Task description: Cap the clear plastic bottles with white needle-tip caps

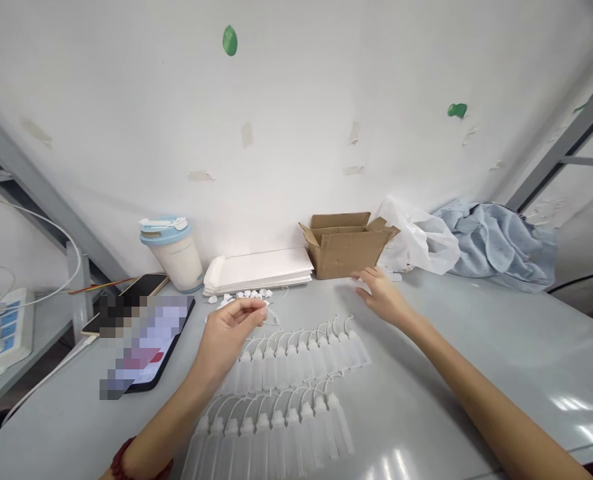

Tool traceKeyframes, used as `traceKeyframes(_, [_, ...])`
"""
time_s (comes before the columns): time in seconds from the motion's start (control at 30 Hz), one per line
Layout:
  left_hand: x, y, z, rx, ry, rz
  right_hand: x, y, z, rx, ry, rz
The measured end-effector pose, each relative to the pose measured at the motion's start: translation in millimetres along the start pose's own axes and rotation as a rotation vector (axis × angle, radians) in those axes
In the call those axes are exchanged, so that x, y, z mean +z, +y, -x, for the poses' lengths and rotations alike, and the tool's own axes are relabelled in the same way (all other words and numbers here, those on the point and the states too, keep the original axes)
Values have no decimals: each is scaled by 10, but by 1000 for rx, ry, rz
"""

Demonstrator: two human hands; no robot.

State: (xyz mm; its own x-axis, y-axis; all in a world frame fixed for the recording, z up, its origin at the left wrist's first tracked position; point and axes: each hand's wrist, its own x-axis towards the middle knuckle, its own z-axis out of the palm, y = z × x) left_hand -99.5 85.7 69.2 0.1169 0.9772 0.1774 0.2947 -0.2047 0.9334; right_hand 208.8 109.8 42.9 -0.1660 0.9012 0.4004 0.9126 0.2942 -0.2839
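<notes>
My left hand (232,331) is closed in a pinch above the table's left-centre; what its fingertips hold, if anything, I cannot make out. Small white pieces (249,294) lie just beyond it, with a thin pale loop (275,316) by the fingertips. My right hand (383,300) reaches in front of the open cardboard box (349,253), fingers apart and holding nothing visible. A small clear piece (393,275) lies behind that hand. Below and between the hands are a back row of translucent narrow bottles (296,367) and a front row (271,440), with curved thin tubes at their tops.
White flat envelopes (261,268) are stacked against the wall. A lidded cup (175,257) and two phones, one dark (149,288) and one lit (163,333), stand or lie at left. Right of the box are a plastic bag (421,237) and a blue cloth (501,243).
</notes>
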Motion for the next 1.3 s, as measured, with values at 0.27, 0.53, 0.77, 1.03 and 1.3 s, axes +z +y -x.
traceKeyframes(0.27, [148,153,174,-272,-147,360,-14,-926,312,-326,25,-382])
traceKeyframes(0.53, [212,174,263,-335,-266,531,23,-1091,452,-503,75,-259])
traceKeyframes(0.77, [225,184,278,-386,-311,608,27,-1106,471,-497,60,-281])
traceKeyframes(1.03, [258,163,336,-366,-362,645,10,-1148,488,-559,36,-284])
traceKeyframes(1.3, [273,214,354,-329,-351,547,1,-1146,504,-468,13,-473])
